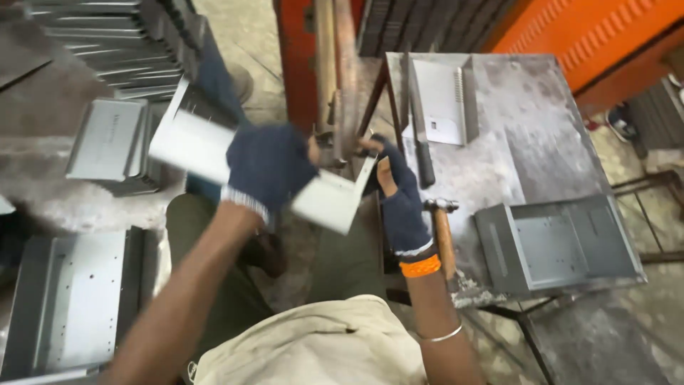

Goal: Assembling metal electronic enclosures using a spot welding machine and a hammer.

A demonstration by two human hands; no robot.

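A worn steel workbench [541,142] stands on a rough concrete floor [249,43] in a metal workshop, with an orange ribbed panel [591,32] behind it (upper right). Stacks of grey sheet-metal trays [107,139] crowd the left side under flat, even light.

Single view, worn on the head, looking steeply down over the wearer's chest and forearms. Faces forward across the lap toward the near-left corner of the steel bench [527,142], which fills the upper right. Close in: both gloved hands sit at mid-frame, slightly blurred. Floor and stacked grey sheet-metal trays [107,139] along the left edge.
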